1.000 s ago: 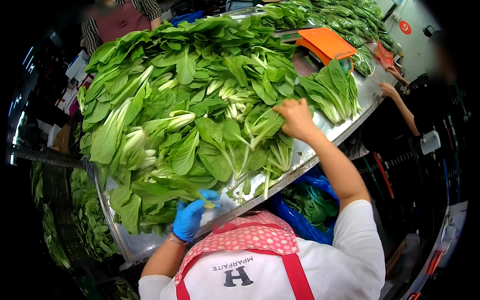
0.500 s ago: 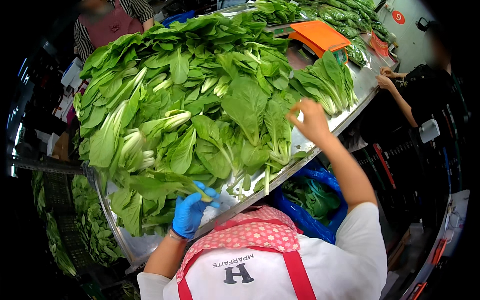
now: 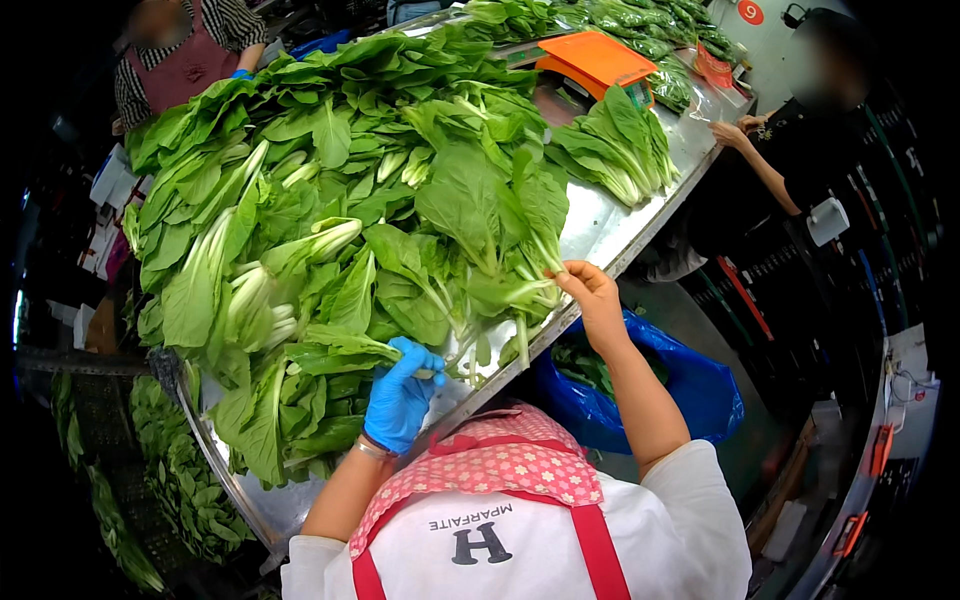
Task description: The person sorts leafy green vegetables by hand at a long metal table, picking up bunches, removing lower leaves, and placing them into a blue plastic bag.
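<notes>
A large heap of bok choy [image 3: 330, 140] with broad green leaves and pale stems covers the metal table [image 3: 590, 225]. My left hand [image 3: 400, 395], in a blue glove, is closed around the stem end of a leafy bok choy stalk [image 3: 340, 352] at the near edge of the heap. Its leaves point left, over others. My bare right hand [image 3: 595, 295] pinches the stem end of another bok choy stalk [image 3: 543, 225] at the table's right edge. That one's leaves reach away from me, onto the heap.
A bok choy bunch [image 3: 620, 150] lies apart, beside an orange scale [image 3: 600, 60]. Bagged greens [image 3: 650, 25] sit beyond. Below the table edge, a blue bag [image 3: 700, 390] holds leaves. One person [image 3: 185, 60] stands at far left, another [image 3: 770, 170] at right.
My right hand has come down toward the table's near edge and closed on a stalk's stem end. My left hand keeps its stalk. The whole view has shifted slightly.
</notes>
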{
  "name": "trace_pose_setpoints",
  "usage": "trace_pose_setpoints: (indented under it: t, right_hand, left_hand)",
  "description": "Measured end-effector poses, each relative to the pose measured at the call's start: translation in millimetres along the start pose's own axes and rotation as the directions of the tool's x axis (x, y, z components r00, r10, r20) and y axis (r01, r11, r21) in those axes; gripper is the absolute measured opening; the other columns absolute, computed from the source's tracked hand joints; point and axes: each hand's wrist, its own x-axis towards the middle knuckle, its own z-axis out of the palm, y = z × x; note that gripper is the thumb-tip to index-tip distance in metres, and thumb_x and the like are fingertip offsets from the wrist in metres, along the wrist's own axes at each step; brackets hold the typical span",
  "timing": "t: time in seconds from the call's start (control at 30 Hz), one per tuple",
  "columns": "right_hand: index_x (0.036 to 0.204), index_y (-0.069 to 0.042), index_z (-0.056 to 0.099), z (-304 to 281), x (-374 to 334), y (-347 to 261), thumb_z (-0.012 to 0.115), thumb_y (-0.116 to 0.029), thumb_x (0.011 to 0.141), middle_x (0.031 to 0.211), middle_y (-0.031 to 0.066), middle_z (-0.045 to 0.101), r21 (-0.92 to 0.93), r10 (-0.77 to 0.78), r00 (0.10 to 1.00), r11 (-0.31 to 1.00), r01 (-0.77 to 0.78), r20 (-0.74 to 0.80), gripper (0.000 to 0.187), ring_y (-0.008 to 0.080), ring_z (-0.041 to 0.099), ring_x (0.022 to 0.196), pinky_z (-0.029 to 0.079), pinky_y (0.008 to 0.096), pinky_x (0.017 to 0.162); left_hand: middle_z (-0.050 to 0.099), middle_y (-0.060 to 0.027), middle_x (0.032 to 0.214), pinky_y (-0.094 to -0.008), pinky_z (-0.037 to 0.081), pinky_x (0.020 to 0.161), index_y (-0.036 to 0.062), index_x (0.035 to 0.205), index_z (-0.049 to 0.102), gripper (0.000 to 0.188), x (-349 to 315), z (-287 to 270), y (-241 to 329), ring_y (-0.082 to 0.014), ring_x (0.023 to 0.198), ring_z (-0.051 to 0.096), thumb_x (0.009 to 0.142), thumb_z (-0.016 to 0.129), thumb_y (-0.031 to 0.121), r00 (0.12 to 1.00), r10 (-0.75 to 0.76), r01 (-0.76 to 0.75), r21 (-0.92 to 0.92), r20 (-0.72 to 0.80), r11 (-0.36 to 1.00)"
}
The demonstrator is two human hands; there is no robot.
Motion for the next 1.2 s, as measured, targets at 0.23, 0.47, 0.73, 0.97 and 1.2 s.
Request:
trace_pose_setpoints:
  t: [0.23,0.47,0.73,0.97,1.2]
  right_hand:
    - [0.108,-0.001,0.052,30.2,-25.2,-7.9,0.054,-0.019,0.092,0.088,0.0047,0.053,0.800,0.211,0.936,0.485,-0.352,0.284,0.025,0.0182,0.050,0.078,0.043,0.0342,0.076]
    - [0.113,-0.007,0.053,43.8,-34.5,-8.5,0.061,-0.013,0.088,0.089,0.0008,0.057,0.479,0.238,0.849,0.739,-0.474,0.472,0.027,0.0077,0.050,0.067,0.040,0.0207,0.058]
    - [0.108,-0.001,0.056,60.6,-37.1,-16.8,0.060,-0.014,0.086,0.084,0.0030,0.060,-0.164,0.203,0.891,0.975,-0.148,0.406,0.026,0.0067,0.054,0.068,0.042,0.0194,0.056]
    - [0.092,-0.002,0.061,27.0,-23.3,-17.5,0.053,-0.023,0.093,0.077,0.0013,0.058,0.410,0.348,0.763,0.683,-0.605,0.545,0.023,0.0099,0.051,0.060,0.038,0.0234,0.052]
    - [0.095,-0.001,0.058,24.4,-18.9,-9.8,0.054,-0.020,0.090,0.078,0.0037,0.057,0.586,0.261,0.776,0.531,-0.612,0.575,0.020,0.0106,0.047,0.057,0.036,0.0247,0.051]
  left_hand:
    - [0.062,-0.0100,0.084,-0.0310,0.050,0.069,0.0041,0.106,0.052,0.021,6.0,10.5,-2.3,-0.0200,0.082,0.061,0.086,0.059,0.007,0.998,-0.025,0.025,0.005,0.058,1.000]
    - [0.062,-0.0075,0.096,-0.0245,0.047,0.072,-0.0005,0.126,0.048,0.043,12.6,36.6,-6.3,-0.0138,0.085,0.058,0.087,0.062,0.011,0.982,-0.102,0.074,0.176,0.158,0.982]
    - [0.064,-0.0042,0.102,-0.0219,0.047,0.071,0.0006,0.112,0.061,0.031,23.4,49.7,-25.6,-0.0099,0.087,0.058,0.087,0.064,0.020,0.999,0.038,-0.028,0.470,-0.012,0.882]
    - [0.063,-0.0028,0.095,-0.0255,0.045,0.075,0.0026,0.116,0.057,0.037,34.1,38.9,-20.1,-0.0113,0.084,0.056,0.087,0.063,0.026,1.000,-0.002,0.001,0.229,0.005,0.973]
    - [0.062,-0.0088,0.108,-0.0383,0.047,0.092,0.0037,0.115,0.056,0.027,39.1,11.5,-27.8,-0.0205,0.100,0.059,0.093,0.053,0.020,0.996,-0.085,0.090,-0.172,0.036,0.981]
